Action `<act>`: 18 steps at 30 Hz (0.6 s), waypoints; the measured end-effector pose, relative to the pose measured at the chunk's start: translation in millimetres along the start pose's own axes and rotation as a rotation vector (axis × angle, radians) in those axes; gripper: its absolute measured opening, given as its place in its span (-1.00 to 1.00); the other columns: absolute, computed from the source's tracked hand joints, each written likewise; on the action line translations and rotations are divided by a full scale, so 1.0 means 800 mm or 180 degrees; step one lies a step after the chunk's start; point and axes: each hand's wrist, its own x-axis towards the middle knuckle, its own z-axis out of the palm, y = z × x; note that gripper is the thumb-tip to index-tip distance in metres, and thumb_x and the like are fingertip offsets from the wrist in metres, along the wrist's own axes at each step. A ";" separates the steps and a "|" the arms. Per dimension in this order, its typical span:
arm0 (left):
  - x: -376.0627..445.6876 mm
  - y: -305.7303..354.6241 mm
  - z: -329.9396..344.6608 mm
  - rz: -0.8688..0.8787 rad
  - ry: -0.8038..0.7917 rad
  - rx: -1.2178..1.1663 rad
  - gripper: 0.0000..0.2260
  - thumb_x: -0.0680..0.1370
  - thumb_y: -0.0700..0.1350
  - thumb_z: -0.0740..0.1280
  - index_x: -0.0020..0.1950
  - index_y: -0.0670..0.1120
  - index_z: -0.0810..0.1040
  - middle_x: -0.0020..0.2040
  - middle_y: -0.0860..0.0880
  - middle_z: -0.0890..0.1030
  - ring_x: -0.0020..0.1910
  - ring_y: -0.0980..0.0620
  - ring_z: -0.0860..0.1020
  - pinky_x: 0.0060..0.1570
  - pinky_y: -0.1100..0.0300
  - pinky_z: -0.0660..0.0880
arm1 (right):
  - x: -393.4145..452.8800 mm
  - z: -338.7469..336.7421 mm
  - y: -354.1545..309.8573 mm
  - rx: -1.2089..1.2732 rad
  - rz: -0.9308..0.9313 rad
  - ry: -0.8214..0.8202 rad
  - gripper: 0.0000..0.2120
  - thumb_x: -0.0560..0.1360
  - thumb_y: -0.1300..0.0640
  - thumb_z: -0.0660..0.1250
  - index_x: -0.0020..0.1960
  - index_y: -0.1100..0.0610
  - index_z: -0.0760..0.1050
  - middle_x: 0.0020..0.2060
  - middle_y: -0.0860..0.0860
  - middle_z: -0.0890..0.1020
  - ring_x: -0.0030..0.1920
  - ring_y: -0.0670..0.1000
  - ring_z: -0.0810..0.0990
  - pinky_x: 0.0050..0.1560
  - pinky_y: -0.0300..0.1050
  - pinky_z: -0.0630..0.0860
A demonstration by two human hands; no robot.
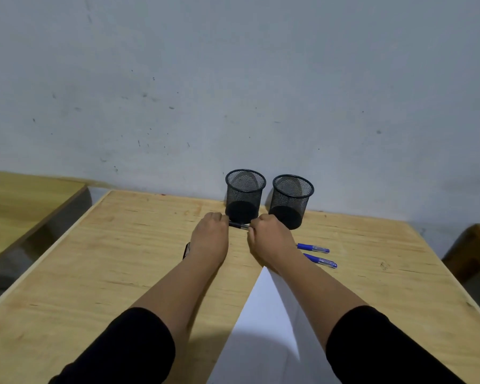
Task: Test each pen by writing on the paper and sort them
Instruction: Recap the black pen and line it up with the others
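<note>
A dark pen (pixel 238 225) is held level between my two hands, just in front of the left of two black mesh pen cups (pixel 245 195) (pixel 291 201). My left hand (pixel 209 239) grips one end and my right hand (pixel 269 236) grips the other; only the pen's short middle shows. Both cups look empty. Two blue pens (pixel 313 248) (pixel 320 261) lie on the table right of my right wrist. A white paper (pixel 263 328) lies between my forearms. A dark object (pixel 187 250) peeks out under my left wrist; what it is stays unclear.
The wooden table (pixel 94 273) ends at a grey wall just behind the cups. Another wooden surface (pixel 17 206) stands at the far left across a gap, and a piece of wooden furniture (pixel 474 245) sits at the right edge.
</note>
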 end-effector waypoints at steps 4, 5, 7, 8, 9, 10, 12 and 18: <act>0.004 -0.002 -0.006 -0.0064 0.0129 0.0021 -0.73 0.49 -0.31 0.22 0.17 -0.15 0.43 0.11 -0.15 0.51 0.15 -0.11 0.43 -0.03 0.09 0.43 | 0.009 0.009 0.002 0.0049 0.0032 0.0068 -0.77 0.54 0.24 0.22 0.16 0.21 0.52 0.04 0.15 0.57 0.04 0.11 0.53 -0.13 -0.13 0.39; 0.005 -0.003 -0.007 -0.0070 0.0169 0.0015 -0.74 0.48 -0.31 0.23 0.16 -0.15 0.44 0.09 -0.15 0.52 0.14 -0.12 0.44 -0.04 0.07 0.44 | 0.010 0.011 0.003 0.0058 0.0040 0.0099 -0.77 0.52 0.27 0.24 0.16 0.20 0.52 0.04 0.14 0.57 0.04 0.11 0.53 -0.13 -0.12 0.40; 0.005 -0.002 -0.008 -0.0074 0.0197 0.0017 -0.75 0.47 -0.33 0.23 0.13 -0.16 0.43 0.07 -0.16 0.52 0.12 -0.14 0.43 -0.05 0.05 0.43 | 0.011 0.014 0.004 0.0127 0.0027 0.0206 -0.78 0.50 0.31 0.24 0.13 0.20 0.52 0.01 0.14 0.57 0.02 0.12 0.53 -0.17 -0.13 0.38; 0.005 -0.002 -0.010 -0.0080 0.0197 0.0016 -0.75 0.46 -0.33 0.23 0.12 -0.16 0.43 0.07 -0.17 0.52 0.12 -0.14 0.43 -0.04 0.05 0.42 | 0.010 0.013 0.005 0.0176 0.0002 0.0264 -0.79 0.50 0.30 0.23 0.10 0.20 0.52 0.00 0.13 0.58 0.01 0.13 0.54 -0.17 -0.12 0.38; 0.005 -0.001 -0.011 -0.0098 0.0200 0.0000 -0.76 0.47 -0.33 0.23 0.11 -0.16 0.42 0.07 -0.17 0.51 0.12 -0.15 0.43 -0.04 0.05 0.42 | 0.008 0.011 0.005 0.0243 -0.0032 0.0304 -0.81 0.50 0.27 0.22 0.08 0.20 0.52 -0.02 0.13 0.58 0.00 0.13 0.54 -0.17 -0.11 0.40; 0.003 -0.002 -0.014 -0.0121 0.0225 -0.0042 -0.78 0.48 -0.32 0.22 0.11 -0.16 0.41 0.07 -0.17 0.51 0.11 -0.15 0.43 -0.04 0.04 0.41 | 0.006 0.006 0.006 0.0338 -0.0051 0.0299 -0.82 0.51 0.23 0.21 0.05 0.19 0.53 -0.04 0.12 0.59 -0.02 0.13 0.55 -0.15 -0.09 0.43; -0.003 -0.003 -0.022 -0.0166 0.0282 -0.0231 -0.83 0.51 -0.29 0.21 0.09 -0.15 0.40 0.06 -0.17 0.52 0.08 -0.15 0.43 -0.08 0.03 0.40 | 0.001 -0.010 0.006 0.0678 0.0030 0.0223 -0.83 0.49 0.16 0.24 0.00 0.16 0.57 -0.07 0.11 0.63 -0.06 0.12 0.57 -0.10 -0.05 0.51; -0.030 -0.005 -0.059 -0.0057 0.0426 -0.1389 -0.79 0.46 -0.39 0.18 0.02 -0.18 0.47 -0.10 -0.08 0.50 -0.13 0.02 0.42 -0.20 0.23 0.31 | -0.031 -0.084 0.007 0.2191 0.0830 0.0289 -0.90 0.38 0.10 0.45 -0.17 0.13 0.65 -0.31 -0.02 0.64 -0.28 -0.08 0.58 -0.16 -0.22 0.47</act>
